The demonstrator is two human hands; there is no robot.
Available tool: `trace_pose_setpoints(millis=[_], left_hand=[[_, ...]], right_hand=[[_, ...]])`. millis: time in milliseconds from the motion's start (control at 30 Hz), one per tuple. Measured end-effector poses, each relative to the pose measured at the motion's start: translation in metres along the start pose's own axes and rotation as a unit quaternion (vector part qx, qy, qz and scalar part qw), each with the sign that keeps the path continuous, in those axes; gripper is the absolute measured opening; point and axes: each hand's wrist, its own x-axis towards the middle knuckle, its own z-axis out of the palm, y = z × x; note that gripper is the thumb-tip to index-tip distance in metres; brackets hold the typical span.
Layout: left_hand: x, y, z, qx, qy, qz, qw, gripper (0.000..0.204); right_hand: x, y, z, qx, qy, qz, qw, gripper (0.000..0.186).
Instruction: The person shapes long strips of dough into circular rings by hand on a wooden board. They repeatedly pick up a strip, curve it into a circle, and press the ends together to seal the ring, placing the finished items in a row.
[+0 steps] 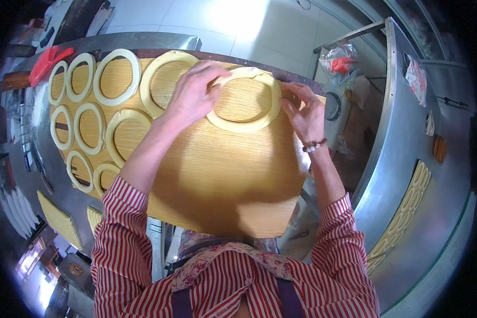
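Tan board (230, 169) beneath, left hand (193, 93) and right hand (306, 116) pinch a pale, seamed dough ring (244, 126).

Across the centre, the board (228, 180) is showing smooth, faintly glossy wood grain, while the dough rings (246, 126) are looking smooth and matt. At right, the metal bench (440, 206) is gleaming dully; at upper left, crumpled red plastic (49, 63) is shining.

From the head, we look steeply down through one wide fisheye, close above the left hand (192, 94), right hand (308, 115) and table (222, 180), floor (212, 18) beyond.
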Motion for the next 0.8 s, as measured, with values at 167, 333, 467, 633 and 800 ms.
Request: trace_pose_setpoints(millis=[167, 333, 467, 633, 800], left_hand=[[0.039, 0.014, 0.031, 0.146, -0.002, 0.062, 0.987, 0.041], [0.053, 0.015, 0.032, 0.156, -0.063, 0.061, 0.984, 0.039], [0.053, 0.014, 0.027, 0.134, -0.075, 0.069, 0.986, 0.032], [0.056, 0.011, 0.020, 0.086, -0.089, 0.073, 0.990, 0.027], [0.055, 0.010, 0.018, 0.078, -0.085, 0.083, 0.990, 0.026]], right_hand=[[0.020, -0.003, 0.034, -0.074, 0.037, -0.006, 0.997, 0.045], [0.025, -0.006, 0.045, -0.067, 0.048, -0.004, 0.997, 0.035], [0.024, -0.004, 0.051, -0.037, 0.069, -0.015, 0.997, 0.034], [0.023, -0.009, 0.053, -0.020, 0.078, -0.056, 0.995, 0.033], [0.024, -0.010, 0.051, -0.075, 0.081, -0.151, 0.982, 0.025]])
